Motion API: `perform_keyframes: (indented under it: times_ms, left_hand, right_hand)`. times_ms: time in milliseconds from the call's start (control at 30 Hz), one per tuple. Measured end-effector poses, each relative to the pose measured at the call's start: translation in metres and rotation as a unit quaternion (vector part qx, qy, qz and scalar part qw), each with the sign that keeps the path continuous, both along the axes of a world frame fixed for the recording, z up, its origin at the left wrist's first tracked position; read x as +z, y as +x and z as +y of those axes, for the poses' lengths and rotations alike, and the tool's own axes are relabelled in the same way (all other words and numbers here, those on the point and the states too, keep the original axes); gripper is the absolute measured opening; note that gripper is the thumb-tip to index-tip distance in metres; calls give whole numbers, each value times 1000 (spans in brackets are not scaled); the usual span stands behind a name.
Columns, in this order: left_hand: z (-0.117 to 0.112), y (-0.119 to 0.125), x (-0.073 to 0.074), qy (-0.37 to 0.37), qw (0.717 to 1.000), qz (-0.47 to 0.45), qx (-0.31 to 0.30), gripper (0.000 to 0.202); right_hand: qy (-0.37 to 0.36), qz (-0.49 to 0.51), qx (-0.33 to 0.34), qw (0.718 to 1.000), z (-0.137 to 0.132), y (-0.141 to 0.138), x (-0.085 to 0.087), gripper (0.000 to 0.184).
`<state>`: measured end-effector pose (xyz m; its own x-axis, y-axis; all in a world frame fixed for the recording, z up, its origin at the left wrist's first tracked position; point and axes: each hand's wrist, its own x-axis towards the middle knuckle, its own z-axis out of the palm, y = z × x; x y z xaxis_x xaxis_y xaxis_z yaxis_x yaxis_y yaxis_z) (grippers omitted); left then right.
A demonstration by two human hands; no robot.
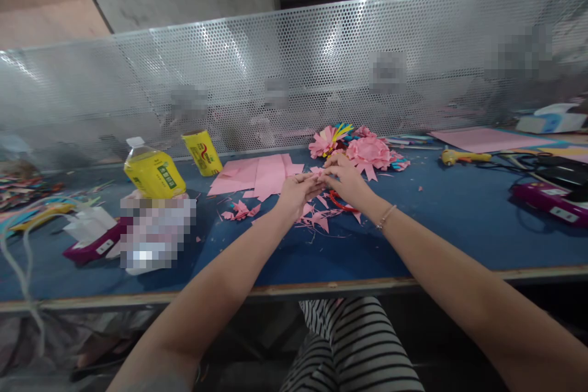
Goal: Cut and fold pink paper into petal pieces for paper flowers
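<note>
My left hand (297, 191) and my right hand (343, 179) meet over the middle of the blue table, fingers closed around a small piece of pink paper (316, 171). Most of that piece is hidden by the fingers. Beneath and beside the hands lie pink paper scraps (321, 220), and a red-handled tool (339, 202), perhaps scissors, shows partly under my right hand. Just beyond the left hand are several cut pink paper sheets (271, 174). Behind the right hand rest pink paper flowers (367, 152) with yellow and blue pieces. A small pink cutout pile (242, 211) sits left of the left hand.
To the left stand a bottle of yellow liquid (154, 168), a yellow can (202, 153) and a purple tissue box (98, 245). A yellow glue gun (466, 157) with a black cord lies right, near a purple box (551, 205). A perforated metal screen (312, 67) borders the table's back.
</note>
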<state>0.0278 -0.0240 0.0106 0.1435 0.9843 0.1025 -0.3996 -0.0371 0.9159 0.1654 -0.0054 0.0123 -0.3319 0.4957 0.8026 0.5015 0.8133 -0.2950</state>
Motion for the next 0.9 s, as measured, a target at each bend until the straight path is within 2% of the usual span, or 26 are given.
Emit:
perform_keyframes:
  times_ms: [267,567,767,900]
  left_hand:
    - [-5,1,4,48,999,23,5,12]
    - [-5,2,2,78,997,27,14,19]
    - [-3,0,1,99,994,38,20,31]
    - [-1,1,0,80,996,36,34,29]
  right_hand:
    - [-71,56,-19,996,3,-2,-2,14]
    - [-70,95,9,993,4,-3,-1,12]
    - [-65,88,-6,994,2,-5,-2,17]
    - [-127,161,-11,979,2,-9,-5,17]
